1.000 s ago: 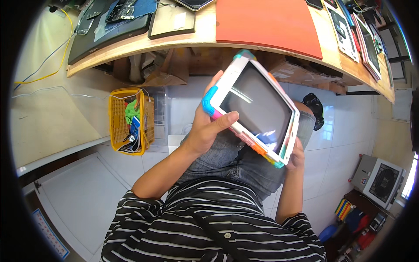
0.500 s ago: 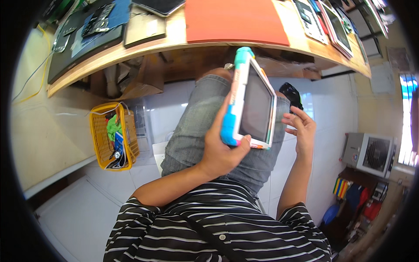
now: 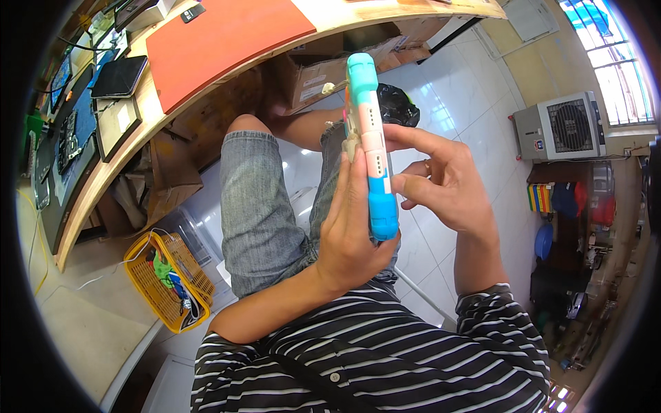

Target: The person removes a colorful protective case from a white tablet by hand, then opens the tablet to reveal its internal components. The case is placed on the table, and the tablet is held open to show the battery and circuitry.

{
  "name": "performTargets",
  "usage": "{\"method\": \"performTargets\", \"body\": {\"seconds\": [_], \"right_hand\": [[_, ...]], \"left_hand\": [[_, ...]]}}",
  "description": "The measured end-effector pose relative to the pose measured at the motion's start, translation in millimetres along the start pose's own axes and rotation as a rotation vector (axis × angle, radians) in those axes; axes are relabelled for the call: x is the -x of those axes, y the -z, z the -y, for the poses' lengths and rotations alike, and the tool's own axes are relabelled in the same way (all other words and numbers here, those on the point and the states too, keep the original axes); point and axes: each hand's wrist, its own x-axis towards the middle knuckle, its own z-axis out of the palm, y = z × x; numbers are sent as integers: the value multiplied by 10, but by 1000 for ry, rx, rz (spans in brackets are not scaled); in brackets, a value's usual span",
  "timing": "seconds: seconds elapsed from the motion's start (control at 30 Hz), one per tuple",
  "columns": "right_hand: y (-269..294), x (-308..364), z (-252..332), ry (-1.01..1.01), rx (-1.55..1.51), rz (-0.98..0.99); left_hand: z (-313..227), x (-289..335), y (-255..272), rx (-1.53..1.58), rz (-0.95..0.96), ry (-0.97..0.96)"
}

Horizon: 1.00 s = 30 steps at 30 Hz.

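A tablet in a chunky teal, pink and blue protective case stands on edge above my lap. Its narrow side, with small slots, faces up, so the screen is hidden from me. My left hand is closed around the lower part, fingers along the left face. On the other face, my right hand has its index finger stretched out against the case and its thumb apart at the edge; the other fingers are partly curled. A ring shows on one finger.
A wooden workbench curves across the front, with an orange mat and a black device on it. Cardboard boxes and a black bag lie beneath. A yellow basket stands left; an air cooler is right.
My left hand has turned the tablet so its screen no longer shows and its edge faces up. The right hand has moved in from the right to touch it. The view has swung right.
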Motion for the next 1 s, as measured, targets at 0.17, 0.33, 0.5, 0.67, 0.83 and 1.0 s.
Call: {"method": "performTargets", "body": {"seconds": [0.17, 0.33, 0.5, 0.67, 0.83, 1.0], "right_hand": [[57, 15, 45, -42, -24, 31], [90, -25, 37, -57, -4, 37], [136, -57, 10, -86, 10, 72], [254, -71, 19, -51, 145, 90], [213, 4, 148, 26, 386, 5], [157, 115, 260, 47, 728, -15]], "left_hand": [[-7, 13, -40, 1, 20, 3], [0, -17, -89, -42, 11, -36], [-18, -14, -121, -20, 43, -17], [-48, -59, -194, -66, 39, -59], [-151, -76, -268, -34, 84, -25], [-230, -87, -305, -16, 100, -30]]}}
